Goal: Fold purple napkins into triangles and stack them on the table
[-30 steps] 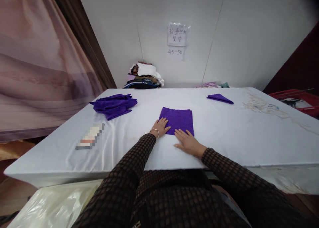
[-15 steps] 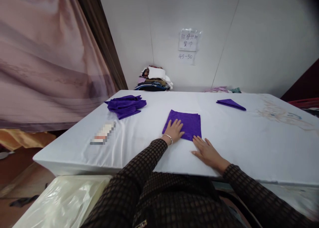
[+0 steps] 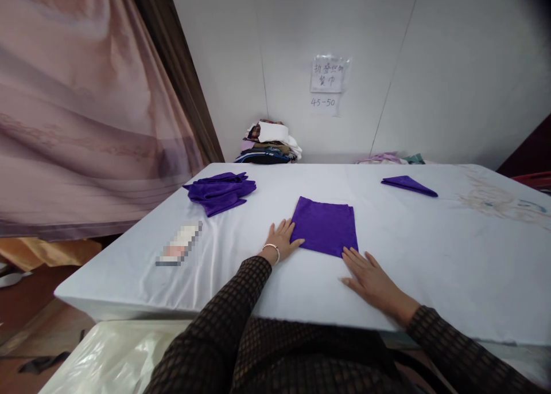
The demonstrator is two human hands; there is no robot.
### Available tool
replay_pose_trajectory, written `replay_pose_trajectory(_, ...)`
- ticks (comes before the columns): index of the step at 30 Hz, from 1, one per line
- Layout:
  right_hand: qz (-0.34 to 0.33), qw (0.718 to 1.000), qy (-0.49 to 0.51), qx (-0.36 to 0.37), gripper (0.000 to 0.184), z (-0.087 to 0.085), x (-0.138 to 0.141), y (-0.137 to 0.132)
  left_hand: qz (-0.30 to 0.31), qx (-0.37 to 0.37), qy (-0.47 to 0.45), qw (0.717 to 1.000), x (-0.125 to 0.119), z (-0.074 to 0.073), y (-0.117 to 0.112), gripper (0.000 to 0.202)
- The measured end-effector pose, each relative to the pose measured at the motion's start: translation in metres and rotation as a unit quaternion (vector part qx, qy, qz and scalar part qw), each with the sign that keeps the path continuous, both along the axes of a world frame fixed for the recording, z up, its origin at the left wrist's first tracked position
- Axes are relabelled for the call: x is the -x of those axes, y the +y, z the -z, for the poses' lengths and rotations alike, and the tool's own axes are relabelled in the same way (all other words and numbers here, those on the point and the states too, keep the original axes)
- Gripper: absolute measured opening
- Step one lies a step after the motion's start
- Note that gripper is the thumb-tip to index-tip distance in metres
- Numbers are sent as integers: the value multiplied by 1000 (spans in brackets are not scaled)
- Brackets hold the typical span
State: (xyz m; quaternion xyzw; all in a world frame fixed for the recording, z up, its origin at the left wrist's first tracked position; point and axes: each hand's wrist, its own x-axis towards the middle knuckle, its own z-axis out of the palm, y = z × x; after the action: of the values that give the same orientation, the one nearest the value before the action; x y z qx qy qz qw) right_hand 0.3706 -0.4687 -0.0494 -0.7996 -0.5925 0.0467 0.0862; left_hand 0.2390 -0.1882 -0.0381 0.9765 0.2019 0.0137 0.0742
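A purple napkin [image 3: 325, 225], folded into a flat square, lies on the white tablecloth in front of me. My left hand [image 3: 280, 242], with a bracelet at the wrist, rests flat at the napkin's left edge, fingers spread. At the near right corner, my right hand [image 3: 365, 273] lies flat with its fingertips touching the cloth. Neither hand grips anything. A napkin folded into a narrow triangle [image 3: 408, 185] sits at the back right. Toward the back left is a loose heap of purple napkins [image 3: 221, 192].
A pixelated flat object [image 3: 178, 245] lies on the table [image 3: 241, 291] at left. Behind the table are a stack of clothes [image 3: 271, 141] and more fabric [image 3: 387, 158]. Paper signs [image 3: 327, 75] hang on the wall. A plastic-covered surface [image 3: 116, 354] is below left; a pink curtain [image 3: 86, 96] hangs left.
My left hand has slid from on top of the square napkin to its left edge. My right hand stays at the near right corner. The view has shifted slightly.
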Motion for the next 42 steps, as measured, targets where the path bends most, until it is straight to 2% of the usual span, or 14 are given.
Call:
replay_pose_trajectory(4, -9, 998, 38, 46, 65, -12, -6, -5, 8, -13, -27, 1000, -1, 3, -5, 75)
replay_pose_trajectory(7, -18, 996, 54, 68, 69, -33, -14, 4, 29, 11, 2, 1000, -3, 4, -8, 73)
replay_pose_trajectory(10, -37, 999, 33, 22, 71, -58, -14, 39, 31, 27, 19, 999, -3, 4, -9, 71)
replay_pose_trajectory(13, -86, 996, 25, -18, 72, -70, -7, 98, 34, 29, 21, 999, -2, 3, -8, 70)
replay_pose_trajectory(15, -108, 993, 26, -25, 72, -67, -4, 140, 39, 32, 20, 999, -2, 2, -8, 70)
replay_pose_trajectory(17, -112, 993, 27, -19, 71, -57, -5, 176, 43, 35, 16, 998, -1, 3, -8, 70)
replay_pose_trajectory(21, -98, 995, 21, 10, 72, -32, -27, 216, 45, 34, 6, 998, -1, 5, -7, 72)
replay_pose_trajectory(25, -56, 998, 10, 32, 72, -19, -57, 226, 43, 26, 0, 999, 0, 7, -8, 71)
replay_pose_trajectory(31, -39, 999, 3, 27, 70, -14, -84, 235, 47, 27, -4, 999, 2, 9, -7, 70)
replay_pose_trajectory(35, -33, 999, 9, 30, 69, -14, -89, 239, 51, 34, -5, 998, 3, 10, -6, 71)
replay_pose_trajectory(39, -23, 999, 18, 32, 71, -22, -85, 240, 49, 47, -6, 998, 3, 9, -6, 72)
replay_pose_trajectory(42, -54, 999, 5, 4, 72, -27, -75, 238, 49, 51, -4, 997, 3, 9, -6, 72)
